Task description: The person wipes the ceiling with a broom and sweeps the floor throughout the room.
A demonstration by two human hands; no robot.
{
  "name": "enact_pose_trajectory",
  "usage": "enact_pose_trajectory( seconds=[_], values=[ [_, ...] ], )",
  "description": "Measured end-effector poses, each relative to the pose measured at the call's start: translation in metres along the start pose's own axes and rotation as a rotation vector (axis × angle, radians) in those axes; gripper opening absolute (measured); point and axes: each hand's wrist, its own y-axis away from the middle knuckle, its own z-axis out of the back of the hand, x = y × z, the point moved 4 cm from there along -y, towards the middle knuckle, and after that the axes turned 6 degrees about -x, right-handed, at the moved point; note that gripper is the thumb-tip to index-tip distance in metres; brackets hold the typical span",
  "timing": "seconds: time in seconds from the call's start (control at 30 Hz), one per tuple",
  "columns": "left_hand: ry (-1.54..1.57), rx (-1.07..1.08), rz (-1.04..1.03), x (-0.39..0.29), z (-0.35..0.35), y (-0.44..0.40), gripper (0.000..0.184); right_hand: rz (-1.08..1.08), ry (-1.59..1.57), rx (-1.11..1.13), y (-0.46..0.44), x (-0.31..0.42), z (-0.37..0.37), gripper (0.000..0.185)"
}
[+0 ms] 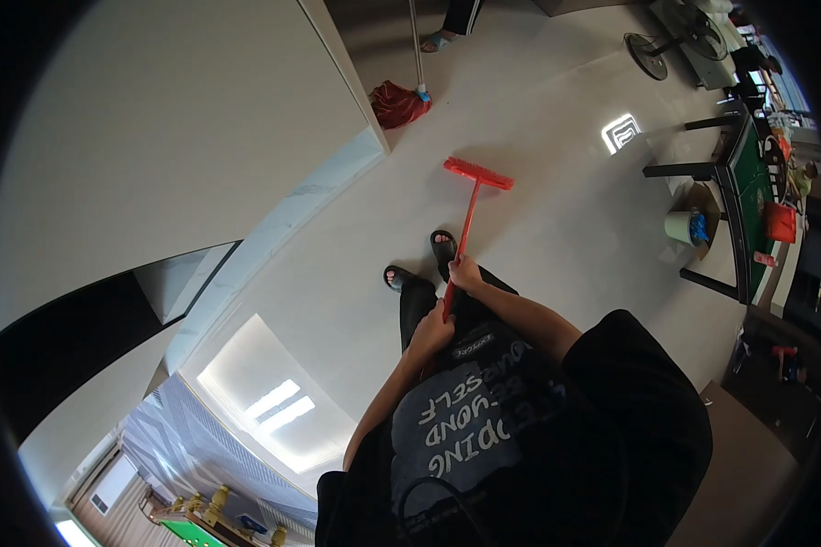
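Note:
A red broom (471, 216) slants up from my body, its wide bristled head lying on the pale glossy floor ahead of my feet. Lower on the handle, close to my shirt, my left hand (433, 330) is wrapped round it. Nearer the broom head, my right hand (466, 273) also grips the handle. Both hands are closed, and the handle runs between them. Black sandals (443, 246) show just beyond the hands.
A red mop (400, 105) stands by the white wall edge near another person's foot (436, 41). On the right are a green-topped table (754, 196), a pale bin (680, 226) beneath it and a fan (648, 56). A brown panel (737, 456) is at lower right.

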Motion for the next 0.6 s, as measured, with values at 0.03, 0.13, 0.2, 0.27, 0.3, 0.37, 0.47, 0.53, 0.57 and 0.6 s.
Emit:
enact_pose_trajectory(
  seconds=[0.03,0.13,0.2,0.27,0.3,0.37,0.47,0.53,0.57,0.6],
  values=[
    [-0.005,-0.002,-0.004,0.0,0.001,0.0,0.049,-0.003,-0.003,-0.004,0.002,0.004,0.004,0.025],
    [0.013,0.001,-0.045,0.001,0.001,-0.003,0.045,-0.035,0.0,-0.002,0.008,0.013,0.013,0.026],
    [0.016,0.023,-0.049,0.0,0.003,-0.005,0.042,-0.031,0.015,0.017,0.003,0.008,0.01,0.026],
    [0.021,0.037,-0.056,-0.003,0.004,-0.007,0.039,-0.042,0.017,0.002,0.001,0.005,0.009,0.026],
    [-0.004,0.03,-0.061,-0.004,0.004,-0.008,0.038,-0.058,0.021,-0.007,0.0,0.003,0.009,0.027],
    [-0.029,0.022,-0.068,-0.003,0.001,-0.011,0.036,-0.095,0.001,0.033,0.001,0.005,0.013,0.028],
    [-0.083,0.026,-0.083,-0.002,0.001,-0.013,0.038,-0.147,-0.015,0.098,-0.002,0.005,0.01,0.029],
    [-0.107,0.032,-0.07,-0.001,0.002,-0.013,0.038,-0.162,-0.01,0.123,-0.002,0.004,0.009,0.03],
    [-0.107,0.031,-0.069,-0.001,0.003,-0.013,0.038,-0.156,0.004,0.146,-0.002,0.006,0.009,0.03],
    [-0.091,0.031,-0.07,-0.002,0.004,-0.012,0.038,-0.15,0.017,0.167,-0.002,0.009,0.01,0.031]
  ],
)
